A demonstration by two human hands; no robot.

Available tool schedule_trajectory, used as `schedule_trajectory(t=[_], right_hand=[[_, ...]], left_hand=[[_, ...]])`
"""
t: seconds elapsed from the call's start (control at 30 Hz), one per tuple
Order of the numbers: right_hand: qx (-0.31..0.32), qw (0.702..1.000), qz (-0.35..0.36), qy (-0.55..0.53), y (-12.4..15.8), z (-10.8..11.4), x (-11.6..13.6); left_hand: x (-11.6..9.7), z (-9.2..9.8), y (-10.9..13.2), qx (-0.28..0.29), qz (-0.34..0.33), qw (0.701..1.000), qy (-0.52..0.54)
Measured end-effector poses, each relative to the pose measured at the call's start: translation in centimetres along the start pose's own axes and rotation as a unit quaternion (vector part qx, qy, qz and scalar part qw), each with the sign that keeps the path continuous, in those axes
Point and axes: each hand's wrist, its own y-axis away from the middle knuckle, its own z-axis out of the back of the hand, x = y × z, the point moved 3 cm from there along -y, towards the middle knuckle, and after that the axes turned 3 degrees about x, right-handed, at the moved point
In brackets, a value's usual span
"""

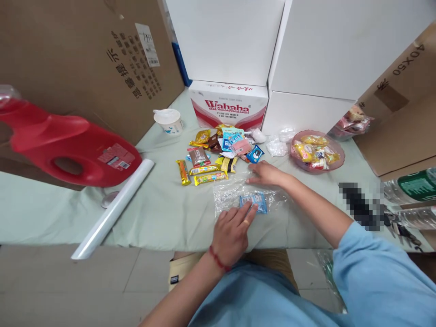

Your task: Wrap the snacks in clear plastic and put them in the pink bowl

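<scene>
A small blue snack packet [262,205] lies on or in a clear plastic bag [226,195] near the table's front edge; which of the two I cannot tell. My left hand [231,234] rests with outstretched fingers, their tips on the packet. Beyond it, my right hand [267,174] reaches to the bag's far edge, its fingers apart and slightly bent, with nothing visibly gripped. Just past the bag is a heap of wrapped snacks [233,145], including a brown packet [199,157]. Yellow-wrapped bars [210,178] lie in front of the heap.
A pink bowl [341,156] of wrapped snacks stands right, beside crumpled clear plastic [276,147]. At left are a white tub [168,121], a white roll [114,209] and a large red jug [68,141]. A Wahaha box [228,106] and white boxes [313,50] line the back.
</scene>
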Motion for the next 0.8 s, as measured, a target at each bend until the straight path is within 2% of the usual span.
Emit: schedule_trajectory(t=[0.1,0.17,0.3,0.4,0.47,0.53,0.6,0.67,0.73,0.77,0.8], right_hand=[[0.077,0.996,-0.035,-0.032,-1.4,-0.6,1.0],[0.101,0.992,-0.003,-0.07,-0.6,-0.4,1.8],[0.086,0.983,0.137,-0.091,4.4,-1.1,4.0],[0.066,0.985,0.16,-0.001,8.3,-3.5,4.9],[0.054,0.984,0.162,0.054,9.9,-5.3,5.1],[0.035,0.98,0.176,0.084,10.7,-6.5,5.4],[0.019,0.977,0.185,0.1,10.9,-7.3,5.7],[0.012,0.977,0.181,0.109,10.8,-7.5,6.0],[0.01,0.978,0.175,0.112,10.6,-7.4,6.3],[0.007,0.978,0.175,0.111,10.5,-7.4,6.4],[0.004,0.979,0.173,0.109,10.4,-7.3,6.5]], left_hand=[[-0.2,-3.0,-1.6,0.089,0.036,0.995,-0.011],[0.0,-4.0,-1.8,0.11,0.048,0.993,-0.011],[0.2,-4.5,-1.2,0.115,0.061,0.991,-0.004],[0.7,-4.6,-0.8,0.117,0.071,0.99,0.046],[1.2,-4.5,-0.1,0.104,0.049,0.984,0.134],[1.9,-4.0,1.0,0.074,0.021,0.961,0.267],[3.2,-3.1,2.2,0.023,0.044,0.913,0.406],[5.2,-2.2,3.1,-0.079,0.143,0.854,0.494],[7.4,-1.3,3.7,-0.207,0.28,0.806,0.478],[8.3,-1.0,3.7,-0.25,0.34,0.796,0.433],[8.9,-0.9,3.5,-0.266,0.386,0.801,0.373]])
